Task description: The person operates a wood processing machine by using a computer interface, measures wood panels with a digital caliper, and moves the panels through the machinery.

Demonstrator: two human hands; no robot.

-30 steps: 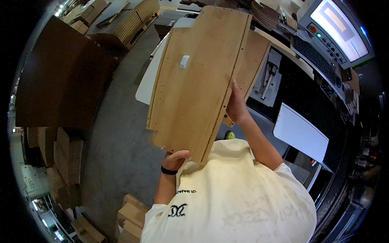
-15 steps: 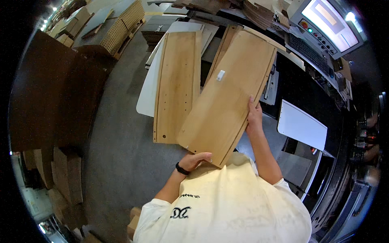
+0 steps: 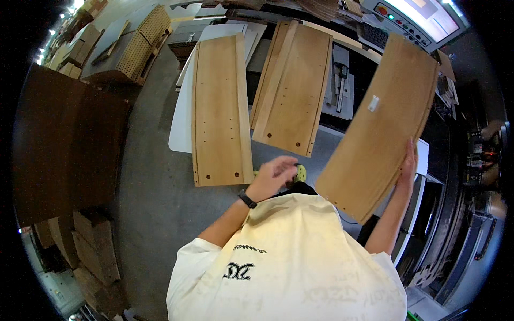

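My right hand grips the long edge of a wooden panel, held tilted at the right with a small white label on its face. Part of that hand's fingers is hidden behind the panel. My left hand is off the panel, in front of my body, with its fingers loosely bent and nothing visible in them. Beyond it lie a drilled wooden panel on the left and further drilled wooden panels overlapping in the middle.
A white board sits under the left panel. A caliper-like metal tool lies on a sheet at the back. A control console with a lit screen and a keyboard stand far right. Stacked brown boards are at left.
The labelled panel has swung to the right in my right hand, uncovering the panels in the middle. My left hand has let go of its lower end.
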